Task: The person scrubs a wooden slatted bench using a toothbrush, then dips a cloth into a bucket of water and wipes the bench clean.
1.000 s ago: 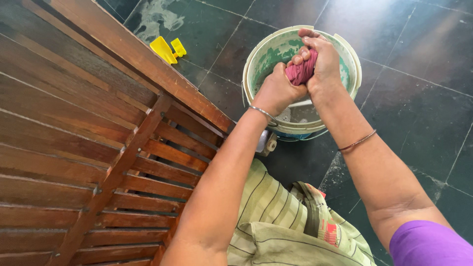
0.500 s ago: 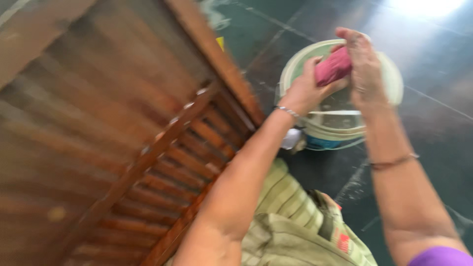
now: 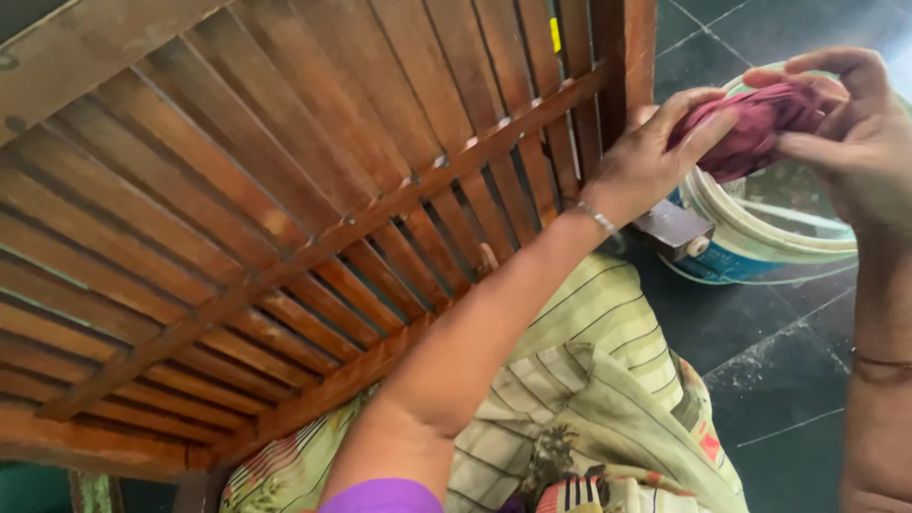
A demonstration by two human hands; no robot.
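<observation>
Both of my hands grip a maroon wet cloth [image 3: 750, 128] held above a white plastic bucket [image 3: 760, 237] at the upper right. My left hand [image 3: 655, 157] clasps the cloth's left end, with a thin bangle on its wrist. My right hand [image 3: 850, 123] pinches the cloth's right end with fingers curled over it. The bucket holds water and stands on the dark tiled floor [image 3: 788, 380]. A brown slatted wooden frame [image 3: 285, 228] lies tilted just left of my left hand.
My lap, in striped green and cream fabric [image 3: 579, 408], fills the lower middle. A small metal block [image 3: 674, 228] sits against the bucket's left side. A yellow scrap [image 3: 555, 34] shows between the slats at the top.
The view swung left and closer, so the wooden frame now fills most of the picture. My hands stay on the cloth over the bucket and have spread it apart slightly.
</observation>
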